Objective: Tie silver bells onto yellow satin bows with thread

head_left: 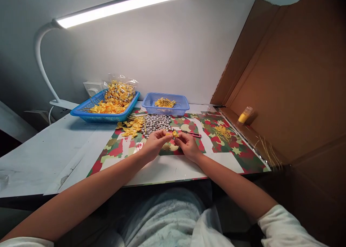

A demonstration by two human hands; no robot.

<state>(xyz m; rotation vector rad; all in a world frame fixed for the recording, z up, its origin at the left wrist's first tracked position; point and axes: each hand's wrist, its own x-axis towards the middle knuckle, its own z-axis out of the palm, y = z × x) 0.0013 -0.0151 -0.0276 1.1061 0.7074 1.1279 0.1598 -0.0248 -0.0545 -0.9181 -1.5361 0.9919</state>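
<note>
A small yellow ribbon bow [175,134] is pinched between my two hands above the patterned sheet. My left hand [156,143] grips it from the left, thumb and fingertips pressed together. From the right, my right hand [188,145] pinches the same bow. Just behind my fingers lies a heap of shiny silver bells or beads [158,124]; their exact kind is hard to make out. Left of that heap are loose yellow ribbon bows [131,126] with thin gold cords. A pink-handled tool [195,135], perhaps small scissors, lies beside my right hand.
A blue basket [104,118] full of yellow bows stands back left. Beside it is a smaller blue basket [165,110] with corded pieces. Gold cords [223,133] lie at right, near a yellow-filled tube [245,115] and a cardboard wall [292,59]. A lamp [123,7] hangs overhead.
</note>
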